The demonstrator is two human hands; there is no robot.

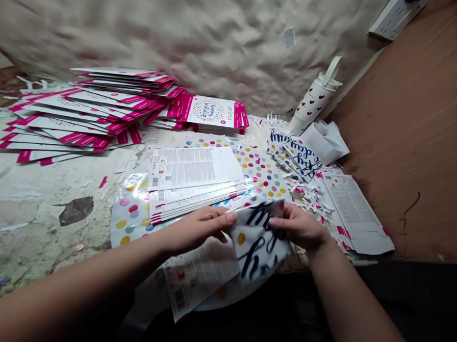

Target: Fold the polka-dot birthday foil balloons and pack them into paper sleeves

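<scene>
We caught both hands busy with one folded sheet [260,249], white with navy lettering and coloured dots, held up near the front edge of the desk [31,196]. The left hand [212,224] pinched its upper left corner between thumb and fingers; the right hand [300,227] gripped the opposite side, thumb pressed on the printed face and fingers curled behind. The forearms slanted in from the lower corners of our view and converged on the sheet, the left stretched low across the desk, the right angled up more steeply. The sheet was creased small but its lower edge hung loose and blurred, so we judged the folding to be partly done. Behind it, a stack of card packs [193,171] lay text side up on a round dotted sheet [134,212], with a single pack [204,272] nearer the edge; we took these as work left over. More lettered pieces [294,154] rested beside a heart-patterned bottle [314,101], above paper shreds [307,195]. At left, a large heap of pink-edged packs [89,112] and a neater stack [212,111] next to it suggested to us that much was already done, though we could not see inside them.
</scene>
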